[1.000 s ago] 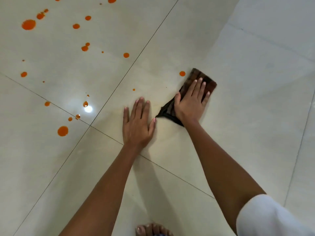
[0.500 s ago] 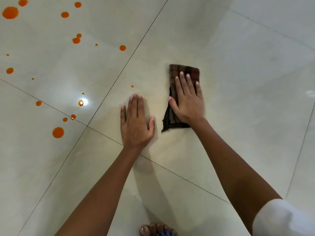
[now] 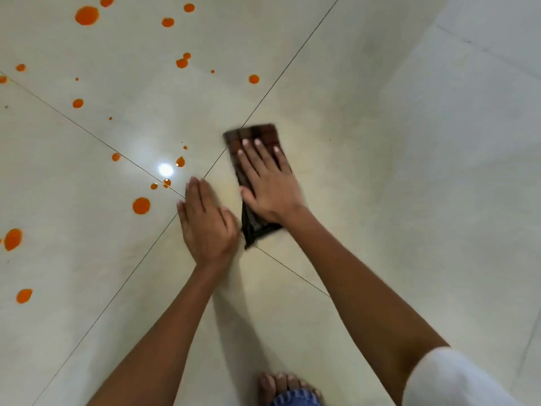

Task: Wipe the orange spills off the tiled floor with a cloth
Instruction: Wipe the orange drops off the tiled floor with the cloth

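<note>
Right hand (image 3: 269, 189) flat, fingers spread, pressing our folded dark checked cloth (image 3: 254, 183) onto glossy tiled floor (image 3: 380, 171); left hand (image 3: 206, 221) flat, open; round orange spills (image 3: 141, 206) beside it.

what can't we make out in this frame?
- Floor under the cloth (head view): covered by the cloth and right hand; any spill there is hidden.
- Spills: the scatter runs off the left and top edges, so the count is unknown.
- Cloth pattern: blurred.
- Floor under left hand: hidden by the palm.
- Foot: cut off at the bottom edge.
</note>
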